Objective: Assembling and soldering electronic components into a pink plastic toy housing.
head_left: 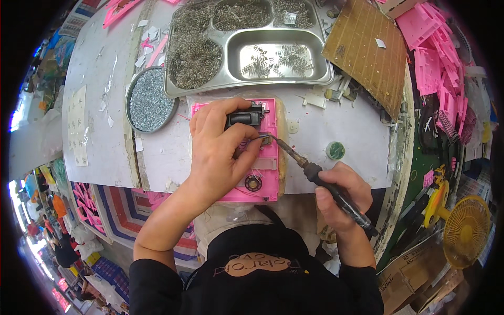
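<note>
A pink plastic housing lies on a pad at the table's near edge. My left hand rests over its left part, thumb and forefinger closed on a thin wire-like piece. Under the fingers at the top sits a black box-shaped part. A round black part with a metallic centre is fixed lower in the housing. My right hand grips a soldering iron by its black handle. The iron's tip meets the wire-like piece over a small component; whether they touch, I cannot tell.
Behind the housing stands a metal compartment tray with many small springs. Left of it is a round dish of screws. A green round tin and a tilted brown board are at right. Pink parts pile beyond, above a yellow fan.
</note>
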Demonstrator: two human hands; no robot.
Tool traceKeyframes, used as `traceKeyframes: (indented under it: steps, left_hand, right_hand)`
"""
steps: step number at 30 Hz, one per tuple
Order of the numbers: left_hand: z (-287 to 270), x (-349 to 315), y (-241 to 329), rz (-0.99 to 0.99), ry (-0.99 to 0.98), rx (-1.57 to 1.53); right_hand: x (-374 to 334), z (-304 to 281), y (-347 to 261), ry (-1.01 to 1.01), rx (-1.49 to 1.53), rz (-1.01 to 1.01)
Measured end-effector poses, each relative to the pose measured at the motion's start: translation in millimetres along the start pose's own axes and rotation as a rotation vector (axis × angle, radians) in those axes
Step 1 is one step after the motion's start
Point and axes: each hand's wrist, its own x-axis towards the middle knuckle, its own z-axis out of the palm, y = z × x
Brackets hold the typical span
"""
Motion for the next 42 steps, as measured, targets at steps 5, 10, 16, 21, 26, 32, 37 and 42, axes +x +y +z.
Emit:
traceKeyframes:
  steps: [5, 10, 16, 21, 26, 32, 37, 42]
  left_hand:
    - [0, 0, 0, -0.01, -0.005, 0.013]
    - [0, 0, 1, -0.016, -0.005, 0.013]
    - [0, -1, 1, -0.013, -0.003, 0.014]
    - [0, -1, 1, -0.009, -0.004, 0.011]
    - [0, 0, 1, 0.004, 0.0, 0.011]
    - [-1, -2, 0, -0.001, 0.003, 0.017]
    - [-1, -6, 0, -0.021, 0.029, -0.028]
    - [-5, -4, 2, 0.053, -0.003, 0.015]
  right_hand:
    - [1, 2, 1, -0.004, -0.019, -0.013]
    - [2, 2, -2, -0.007, -0.022, 0.009]
    - [1, 0, -1, 0.011, -0.018, 0.017]
    - [3, 1, -1, -0.002, -0.036, -0.014]
    - [1, -1, 0, 0.015, -0.026, -0.005]
    - [0, -4, 0, 0.038, -0.026, -0.003]
    - [-1, -6, 0, 0.073, -0.006, -0.005]
    - [-5, -10, -3, 0.04, -0.01, -0.005]
